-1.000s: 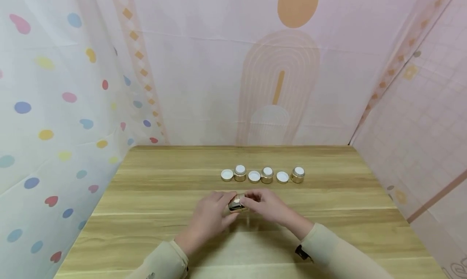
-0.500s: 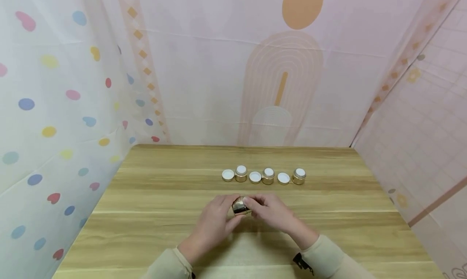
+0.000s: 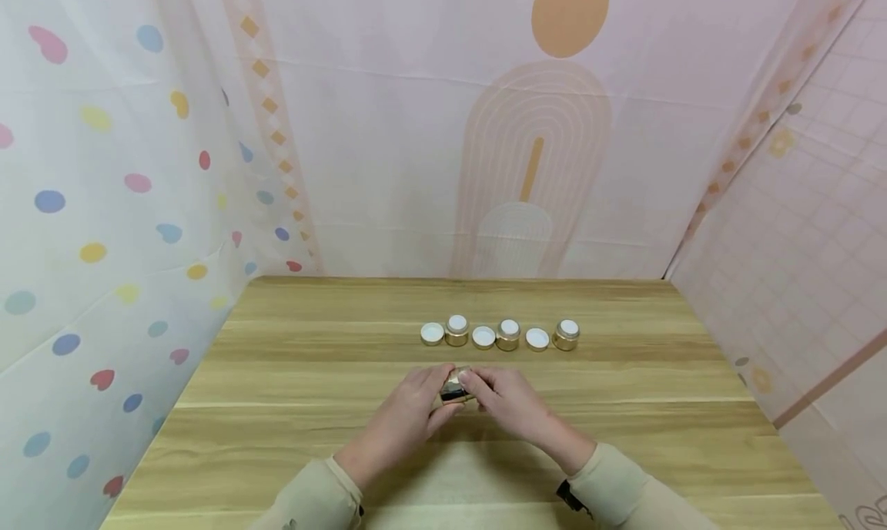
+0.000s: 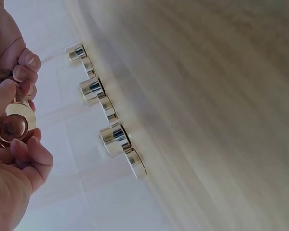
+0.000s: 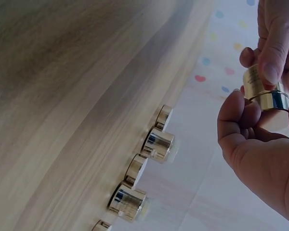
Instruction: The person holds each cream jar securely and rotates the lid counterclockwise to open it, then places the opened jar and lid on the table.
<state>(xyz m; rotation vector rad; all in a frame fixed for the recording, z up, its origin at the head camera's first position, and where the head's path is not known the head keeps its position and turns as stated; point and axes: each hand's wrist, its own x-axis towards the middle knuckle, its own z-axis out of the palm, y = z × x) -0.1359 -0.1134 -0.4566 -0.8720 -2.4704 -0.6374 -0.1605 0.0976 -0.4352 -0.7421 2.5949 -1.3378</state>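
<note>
A small shiny gold jar is held above the table, tilted on its side between both hands. My left hand grips its left end, fingers at the far side and thumb at the near side. With thumb and fingers, my right hand pinches the other end. Fine print shows on the gold jar in the right wrist view, beside a seam running round it. A round, mirror-like end of the jar faces the left wrist camera. Fingers hide much of the jar, and which end is the lid I cannot tell.
Behind the hands, gold jars with white tops, such as the rightmost jar, alternate with upturned lids, such as the leftmost lid, along one row. They stand on a wooden table. Patterned curtains enclose its back and sides.
The right hand's fingers have drawn in closer around their end of the jar, with the thumb lying on top. The left hand keeps its hold. The row behind is unchanged.
</note>
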